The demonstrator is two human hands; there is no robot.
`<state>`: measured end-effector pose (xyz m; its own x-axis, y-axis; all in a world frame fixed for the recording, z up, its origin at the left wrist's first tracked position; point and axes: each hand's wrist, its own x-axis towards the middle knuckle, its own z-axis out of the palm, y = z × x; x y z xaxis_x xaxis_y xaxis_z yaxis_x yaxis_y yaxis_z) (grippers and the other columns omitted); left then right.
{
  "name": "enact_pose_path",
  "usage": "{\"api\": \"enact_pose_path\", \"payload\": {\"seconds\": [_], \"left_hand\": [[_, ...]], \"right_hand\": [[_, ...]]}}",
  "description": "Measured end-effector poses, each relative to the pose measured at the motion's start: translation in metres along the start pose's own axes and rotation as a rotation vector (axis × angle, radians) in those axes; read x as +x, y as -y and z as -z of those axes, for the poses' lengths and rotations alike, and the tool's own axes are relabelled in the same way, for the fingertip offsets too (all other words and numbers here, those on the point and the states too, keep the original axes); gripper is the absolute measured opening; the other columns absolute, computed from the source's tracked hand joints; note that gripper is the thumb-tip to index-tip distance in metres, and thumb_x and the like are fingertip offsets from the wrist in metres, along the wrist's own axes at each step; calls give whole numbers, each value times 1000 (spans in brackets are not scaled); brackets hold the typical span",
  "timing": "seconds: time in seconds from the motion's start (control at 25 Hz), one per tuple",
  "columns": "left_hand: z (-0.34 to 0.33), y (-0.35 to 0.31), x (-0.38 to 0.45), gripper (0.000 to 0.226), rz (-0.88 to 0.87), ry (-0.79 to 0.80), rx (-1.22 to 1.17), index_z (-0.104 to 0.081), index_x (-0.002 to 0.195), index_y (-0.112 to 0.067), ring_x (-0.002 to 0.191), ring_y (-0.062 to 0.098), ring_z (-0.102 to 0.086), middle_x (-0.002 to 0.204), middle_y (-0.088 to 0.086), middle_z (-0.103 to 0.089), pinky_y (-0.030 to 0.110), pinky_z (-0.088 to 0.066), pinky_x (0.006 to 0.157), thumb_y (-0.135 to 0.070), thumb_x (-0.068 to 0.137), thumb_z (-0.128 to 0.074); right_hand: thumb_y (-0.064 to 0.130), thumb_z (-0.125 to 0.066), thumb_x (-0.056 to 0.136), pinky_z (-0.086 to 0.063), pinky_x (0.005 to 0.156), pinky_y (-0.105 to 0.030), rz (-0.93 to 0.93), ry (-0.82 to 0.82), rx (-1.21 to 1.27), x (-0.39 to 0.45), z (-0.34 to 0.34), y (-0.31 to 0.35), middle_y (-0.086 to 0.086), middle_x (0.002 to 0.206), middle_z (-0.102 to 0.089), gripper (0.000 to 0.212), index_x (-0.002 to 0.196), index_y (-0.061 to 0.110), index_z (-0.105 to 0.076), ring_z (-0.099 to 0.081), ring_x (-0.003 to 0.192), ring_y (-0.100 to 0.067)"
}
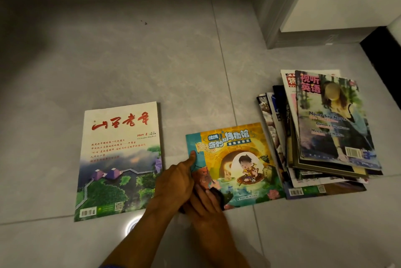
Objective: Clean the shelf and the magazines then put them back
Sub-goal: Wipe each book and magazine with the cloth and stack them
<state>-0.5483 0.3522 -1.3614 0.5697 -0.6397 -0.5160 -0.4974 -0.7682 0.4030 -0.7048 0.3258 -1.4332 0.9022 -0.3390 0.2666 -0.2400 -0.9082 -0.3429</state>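
Down on the pale grey tiled floor [152, 61], a colourful cartoon-covered children's magazine [236, 165] lies flat, face up, long axis running left to right, its title toward the far edge and tilted slightly. The left hand [175, 183] grips its left edge, thumb pressed on the cover, other fingers hidden beneath. The right hand [206, 204] presses a dark cloth [219, 195] onto the lower left corner, fingers together and lightly curled over it. Just left, apart from it, lies a white magazine with red calligraphy and a green landscape [119, 161], long axis pointing away, marked "2025 8". To the right, touching the cartoon cover's edge, sits a loose stack of magazines [321, 137]; the top one reads "Never Say Never".
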Motion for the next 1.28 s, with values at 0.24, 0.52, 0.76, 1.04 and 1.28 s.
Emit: {"api": "enact_pose_path", "payload": {"seconds": [0.24,0.52,0.76,1.04,1.28], "left_hand": [[-4,-3,0,53,-5,-11,-135,-49,129,-46,89,24,-68,102,-3,-71,46,-55,81,-65,95,-13],[2,-2,-3,108,-74,207,111,27,145,-41,93,18,-63,122,7,-62,25,-47,73,-48,86,-62],[-10,-6,-14,127,-33,119,90,37,140,-32,92,14,-65,124,5,-61,30,-53,81,-50,78,-73],[-13,-4,-13,134,19,86,55,42,139,-28,77,12,-62,116,6,-64,29,-53,73,-47,76,-75],[-8,-11,-10,108,-74,59,237,16,151,-31,84,15,-65,108,2,-66,31,-56,78,-49,83,-67]], "right_hand": [[1,-57,79,-23,112,-50,-560,-48,-166,-21,56,-90,-6,155,-27,73,145,17,-31,-21,144,-30],[27,-39,94,-22,115,-40,114,151,-51,6,21,-48,3,154,-34,46,140,24,-45,-21,146,-19],[7,-66,79,-24,114,-56,-691,0,-131,39,37,-71,-14,155,-30,77,148,14,-33,-22,143,-34],[-2,-71,71,-27,113,-47,-89,247,-11,103,40,-97,-8,153,-35,79,143,17,-43,-28,142,-29],[7,-61,82,-20,118,-46,-191,169,56,122,11,-50,-4,157,-30,69,147,18,-38,-20,146,-27]]}}
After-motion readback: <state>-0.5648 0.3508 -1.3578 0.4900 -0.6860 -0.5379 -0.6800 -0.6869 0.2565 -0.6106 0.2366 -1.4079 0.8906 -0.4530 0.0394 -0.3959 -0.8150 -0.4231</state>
